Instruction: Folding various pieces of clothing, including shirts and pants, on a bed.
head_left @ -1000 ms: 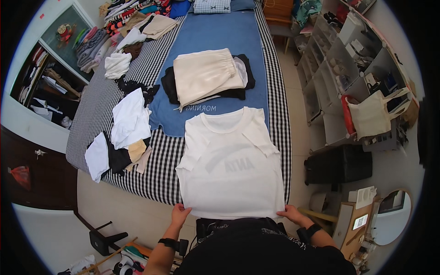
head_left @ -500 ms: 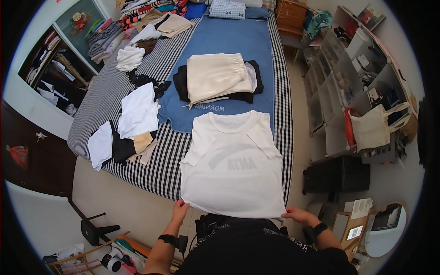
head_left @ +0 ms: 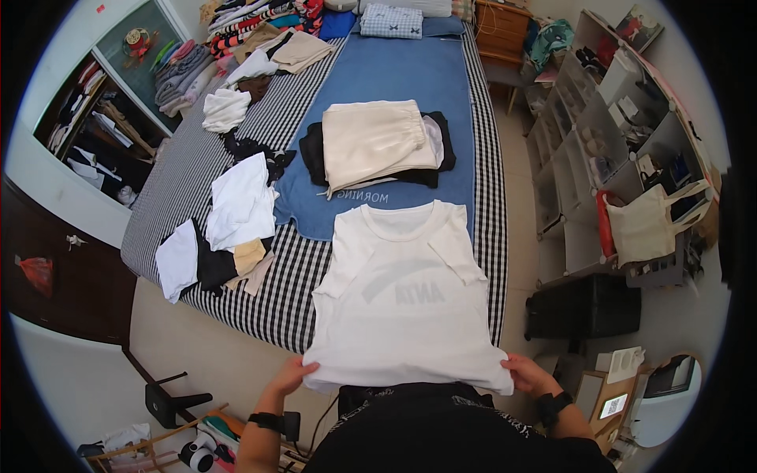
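T-shirt (head_left: 402,307) on bed (head_left: 292,299), folded stack (head_left: 378,142) behind.

Bright, even daylight, soft shadows only. White T-shirt (head_left: 406,303) near blown out, its print faint. Slight glare on pale floor (head_left: 520,181) right of the bed (head_left: 236,150). Focus sharp centre. Heavy fisheye: bed edges bow, black vignette rings the frame, rim detail smeared.

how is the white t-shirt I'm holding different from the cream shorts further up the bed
The white t-shirt lies spread flat, unfolded; the cream shorts are folded. The t-shirt is gripped at its hem by the left hand and right hand; the shorts rest untouched on dark clothes. Both are pale.
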`<state>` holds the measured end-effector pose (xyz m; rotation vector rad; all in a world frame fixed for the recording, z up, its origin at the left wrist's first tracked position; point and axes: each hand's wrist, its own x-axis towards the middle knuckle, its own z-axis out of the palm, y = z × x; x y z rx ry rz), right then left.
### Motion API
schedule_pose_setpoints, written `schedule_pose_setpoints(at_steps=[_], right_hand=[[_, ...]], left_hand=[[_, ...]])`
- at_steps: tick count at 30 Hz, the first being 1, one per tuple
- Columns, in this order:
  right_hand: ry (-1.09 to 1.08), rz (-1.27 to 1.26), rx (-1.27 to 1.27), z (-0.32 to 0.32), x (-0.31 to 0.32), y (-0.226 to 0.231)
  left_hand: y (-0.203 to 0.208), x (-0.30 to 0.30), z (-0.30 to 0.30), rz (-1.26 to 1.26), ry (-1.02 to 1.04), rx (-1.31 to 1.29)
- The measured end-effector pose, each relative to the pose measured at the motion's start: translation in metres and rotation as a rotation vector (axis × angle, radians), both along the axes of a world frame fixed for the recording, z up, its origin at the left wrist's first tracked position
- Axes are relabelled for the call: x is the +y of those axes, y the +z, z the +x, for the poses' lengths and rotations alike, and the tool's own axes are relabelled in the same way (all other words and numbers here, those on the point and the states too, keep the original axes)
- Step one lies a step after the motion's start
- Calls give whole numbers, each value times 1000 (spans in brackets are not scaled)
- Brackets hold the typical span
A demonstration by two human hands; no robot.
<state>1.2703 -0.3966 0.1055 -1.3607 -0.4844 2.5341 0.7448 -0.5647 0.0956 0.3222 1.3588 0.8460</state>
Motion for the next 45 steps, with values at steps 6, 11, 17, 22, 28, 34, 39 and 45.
schedule_pose_setpoints(at_steps=[6,11,17,22,28,34,39,45], right_hand=[[-692,-125,431,-19,75,-31],[-704,116,203,-111,173,1],[-60,1016,-790,-129,227,-58],[58,1490,-1052,-147,281,-88],[-17,1090,-903,-148,311,-100],[-208,996,-756,-133,304,-79],[-301,927,-637,-136,326,-71],[-101,954,-685,-145,345,-109]], left_hand=[[14,115,-34,174,293,-334],[-15,223,-15,245,671,-268],[-71,273,-33,299,78,963],[-79,325,-39,431,-136,1488],[-59,357,-42,233,-219,1264],[-64,344,-56,464,213,1287],[-56,360,-71,389,415,898],[-99,369,-92,148,184,935]])
